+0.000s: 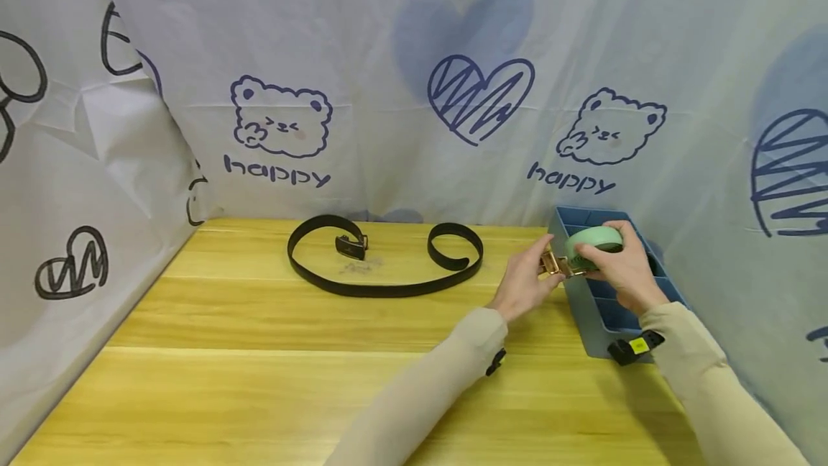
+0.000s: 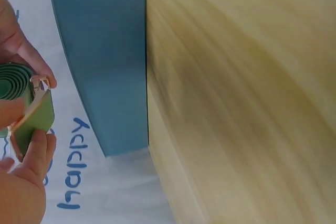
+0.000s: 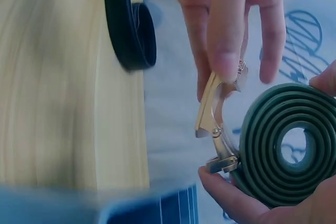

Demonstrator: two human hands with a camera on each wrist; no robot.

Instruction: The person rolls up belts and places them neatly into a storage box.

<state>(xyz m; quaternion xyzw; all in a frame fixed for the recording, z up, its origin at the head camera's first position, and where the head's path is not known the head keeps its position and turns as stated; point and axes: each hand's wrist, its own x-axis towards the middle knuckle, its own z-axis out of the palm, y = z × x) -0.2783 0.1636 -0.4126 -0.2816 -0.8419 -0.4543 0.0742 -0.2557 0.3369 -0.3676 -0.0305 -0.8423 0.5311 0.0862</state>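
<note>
A green belt [image 3: 257, 135], coiled into a tight roll, is held up over the blue compartment box [image 1: 585, 315]. My right hand [image 1: 624, 265] grips the roll between thumb and fingers. With its thumb and fingers my left hand [image 1: 524, 275] pinches the gold buckle [image 1: 550, 262], which is hinged out from the roll. In the left wrist view the buckle's green outer face [image 2: 34, 121] shows under the left fingers. The right wrist view shows the buckle's metal hinge and clamp beside the coil.
A black belt [image 1: 382, 291] lies on the wooden table [image 1: 259, 380], one end curled and its buckle [image 1: 351, 247] at the other. The box stands at the right near the back, beside a white printed curtain [image 1: 388, 164].
</note>
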